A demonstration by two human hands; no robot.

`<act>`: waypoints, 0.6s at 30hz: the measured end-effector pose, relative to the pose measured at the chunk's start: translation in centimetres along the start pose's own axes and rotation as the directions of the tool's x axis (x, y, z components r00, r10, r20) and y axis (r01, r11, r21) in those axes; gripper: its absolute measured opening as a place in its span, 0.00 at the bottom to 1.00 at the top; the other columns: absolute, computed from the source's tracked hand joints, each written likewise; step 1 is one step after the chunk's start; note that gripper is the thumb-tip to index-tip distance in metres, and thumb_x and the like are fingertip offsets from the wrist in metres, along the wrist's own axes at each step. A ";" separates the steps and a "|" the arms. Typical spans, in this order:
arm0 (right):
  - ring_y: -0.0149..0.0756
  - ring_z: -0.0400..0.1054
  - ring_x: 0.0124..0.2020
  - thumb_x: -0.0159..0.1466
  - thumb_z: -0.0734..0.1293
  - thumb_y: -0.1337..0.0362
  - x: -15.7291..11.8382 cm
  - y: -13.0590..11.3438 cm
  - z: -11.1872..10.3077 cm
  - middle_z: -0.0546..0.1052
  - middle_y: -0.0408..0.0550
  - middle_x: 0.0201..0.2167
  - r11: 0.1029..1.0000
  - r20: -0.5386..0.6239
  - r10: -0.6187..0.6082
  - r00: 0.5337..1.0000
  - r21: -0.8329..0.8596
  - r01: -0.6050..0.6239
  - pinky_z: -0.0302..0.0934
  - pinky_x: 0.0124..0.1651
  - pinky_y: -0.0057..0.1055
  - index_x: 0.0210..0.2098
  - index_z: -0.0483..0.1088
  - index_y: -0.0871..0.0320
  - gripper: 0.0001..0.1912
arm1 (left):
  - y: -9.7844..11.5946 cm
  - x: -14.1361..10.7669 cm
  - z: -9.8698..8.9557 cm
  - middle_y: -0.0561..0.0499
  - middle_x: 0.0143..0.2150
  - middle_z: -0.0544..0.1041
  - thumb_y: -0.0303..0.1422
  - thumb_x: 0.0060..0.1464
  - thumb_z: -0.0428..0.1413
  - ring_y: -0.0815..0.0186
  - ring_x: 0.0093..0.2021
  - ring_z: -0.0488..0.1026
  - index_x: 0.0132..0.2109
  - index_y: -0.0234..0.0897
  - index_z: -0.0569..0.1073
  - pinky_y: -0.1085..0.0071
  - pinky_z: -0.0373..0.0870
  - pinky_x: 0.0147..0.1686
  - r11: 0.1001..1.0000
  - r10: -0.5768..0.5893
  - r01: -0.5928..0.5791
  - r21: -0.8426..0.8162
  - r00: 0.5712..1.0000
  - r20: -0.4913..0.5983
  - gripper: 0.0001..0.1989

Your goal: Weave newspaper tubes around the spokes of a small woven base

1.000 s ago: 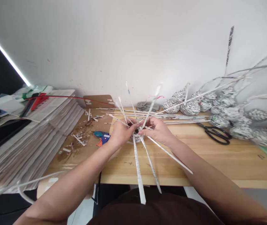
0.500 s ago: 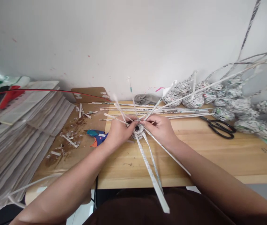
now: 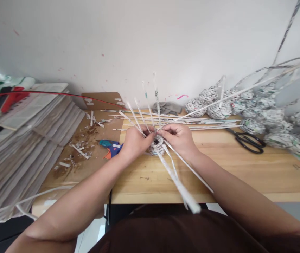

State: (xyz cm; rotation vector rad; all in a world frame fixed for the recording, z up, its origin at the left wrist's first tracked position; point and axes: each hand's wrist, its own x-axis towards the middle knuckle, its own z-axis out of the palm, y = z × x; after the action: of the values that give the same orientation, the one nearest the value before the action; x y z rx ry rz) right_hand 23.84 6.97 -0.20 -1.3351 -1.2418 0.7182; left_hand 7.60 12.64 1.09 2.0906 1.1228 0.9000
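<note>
A small round piece woven from rolled newspaper (image 3: 157, 147) sits between my hands above the wooden table, its dark hollow centre facing up. Long paper strips fan out from it, several toward the wall and others toward my lap. My left hand (image 3: 138, 140) is closed on its left rim, thumb and fingers pinching at the strips. On the upper right side, my right hand (image 3: 175, 137) pinches the weave, with one long paper strip (image 3: 208, 105) running off to the upper right. Both thumbs nearly meet at the far rim.
Black scissors (image 3: 250, 142) and a heap of woven paper balls (image 3: 279, 119) lie at the right. Paper sticks (image 3: 213, 122) stretch behind my hands. A blue glue gun (image 3: 115, 149), paper scraps (image 3: 80, 151) and stacked newspapers (image 3: 36, 140) are at the left. A grey cloth (image 3: 168, 108) touches the wall.
The woven piece has turned slightly, and one strip has swung from the upper right to nearly upright. The near strips have shifted right. Both hands still pinch the rim.
</note>
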 end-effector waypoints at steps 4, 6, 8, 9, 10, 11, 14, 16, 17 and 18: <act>0.33 0.70 0.25 0.56 0.73 0.57 0.4 0.2 -0.6 0.77 0.44 0.24 0.999 0.055 -0.024 0.998 0.038 0.022 0.63 0.29 0.28 0.27 0.74 0.58 0.11 | 0.2 -0.1 -0.1 0.50 0.29 0.83 0.35 0.51 0.61 0.62 0.31 0.79 0.36 0.36 0.81 0.71 0.71 0.32 0.999 -0.039 0.039 -0.004 0.999 -0.005 0.08; 0.32 0.69 0.26 0.56 0.73 0.58 0.6 0.0 -1.1 0.76 0.43 0.24 0.998 0.120 -0.054 0.991 0.045 0.049 0.63 0.31 0.28 0.27 0.73 0.58 0.10 | 0.2 -0.1 -0.2 0.50 0.30 0.83 0.34 0.51 0.61 0.62 0.31 0.79 0.36 0.36 0.81 0.71 0.70 0.32 0.999 -0.044 0.044 -0.007 0.999 -0.003 0.08; 0.32 0.69 0.26 0.56 0.73 0.59 0.6 -0.2 -1.4 0.75 0.42 0.24 0.998 0.192 -0.061 0.979 0.036 0.055 0.62 0.30 0.28 0.27 0.73 0.58 0.09 | 0.3 -0.2 -0.4 0.50 0.29 0.83 0.34 0.50 0.61 0.62 0.31 0.79 0.36 0.36 0.81 0.71 0.70 0.32 0.999 -0.043 0.043 -0.004 0.999 -0.002 0.08; 0.32 0.68 0.25 0.57 0.72 0.59 0.6 -0.3 -1.5 0.75 0.42 0.24 0.998 0.213 -0.060 0.975 0.025 0.056 0.62 0.30 0.28 0.27 0.74 0.58 0.09 | 0.3 -0.2 -0.4 0.51 0.29 0.82 0.34 0.50 0.60 0.62 0.30 0.78 0.36 0.36 0.81 0.71 0.70 0.32 0.999 -0.044 0.044 -0.002 0.999 0.000 0.08; 0.32 0.69 0.26 0.57 0.72 0.59 0.5 -0.4 -1.5 0.76 0.43 0.24 0.998 0.220 -0.060 0.974 0.016 0.058 0.62 0.30 0.28 0.27 0.75 0.58 0.08 | 0.4 -0.3 -0.4 0.51 0.28 0.82 0.34 0.50 0.60 0.63 0.30 0.78 0.36 0.36 0.81 0.72 0.70 0.31 0.999 -0.044 0.044 0.000 0.999 0.003 0.08; 0.33 0.70 0.26 0.58 0.72 0.60 0.4 -0.4 -1.4 0.77 0.44 0.25 0.998 0.212 -0.062 0.975 0.009 0.061 0.63 0.31 0.29 0.28 0.76 0.58 0.08 | 0.4 -0.4 -0.4 0.51 0.28 0.82 0.34 0.50 0.60 0.63 0.29 0.78 0.36 0.36 0.81 0.72 0.70 0.30 0.999 -0.038 0.038 0.006 0.999 0.008 0.08; 0.36 0.72 0.29 0.58 0.71 0.60 0.2 -0.2 -1.0 0.80 0.46 0.28 0.998 0.176 -0.067 0.982 -0.005 0.069 0.65 0.34 0.31 0.29 0.78 0.57 0.06 | 0.5 -0.7 0.0 0.52 0.27 0.81 0.33 0.51 0.59 0.64 0.28 0.77 0.35 0.37 0.81 0.72 0.69 0.30 0.999 0.011 -0.011 0.046 1.000 0.000 0.07; 0.37 0.73 0.30 0.58 0.72 0.60 0.1 0.0 -0.7 0.80 0.46 0.29 0.998 0.152 -0.069 0.986 -0.004 0.070 0.66 0.34 0.32 0.30 0.78 0.57 0.06 | 0.5 -0.9 0.2 0.52 0.27 0.81 0.33 0.52 0.58 0.64 0.27 0.76 0.34 0.37 0.80 0.72 0.69 0.30 0.999 0.034 -0.034 0.040 0.999 -0.005 0.07; 0.37 0.73 0.29 0.58 0.72 0.60 0.1 0.1 -0.6 0.80 0.46 0.28 0.997 0.135 -0.074 0.988 0.000 0.075 0.66 0.34 0.32 0.30 0.78 0.57 0.06 | 0.5 -0.9 0.3 0.52 0.27 0.80 0.33 0.52 0.57 0.64 0.27 0.76 0.35 0.37 0.80 0.71 0.69 0.30 1.000 0.030 -0.030 0.006 1.000 0.001 0.07; 0.36 0.73 0.29 0.58 0.72 0.60 0.0 0.2 -0.6 0.80 0.46 0.28 0.997 0.117 -0.082 0.990 0.005 0.082 0.66 0.34 0.31 0.30 0.78 0.57 0.06 | 0.5 -0.9 0.2 0.51 0.27 0.80 0.34 0.52 0.58 0.64 0.27 0.76 0.35 0.36 0.80 0.71 0.70 0.30 0.999 0.016 -0.015 -0.052 1.000 0.021 0.08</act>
State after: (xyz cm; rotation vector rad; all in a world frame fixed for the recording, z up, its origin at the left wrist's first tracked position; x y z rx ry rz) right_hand 24.43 6.86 -0.27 -1.2486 -1.3818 0.7467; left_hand 7.65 11.60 1.13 2.0649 1.0629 0.9030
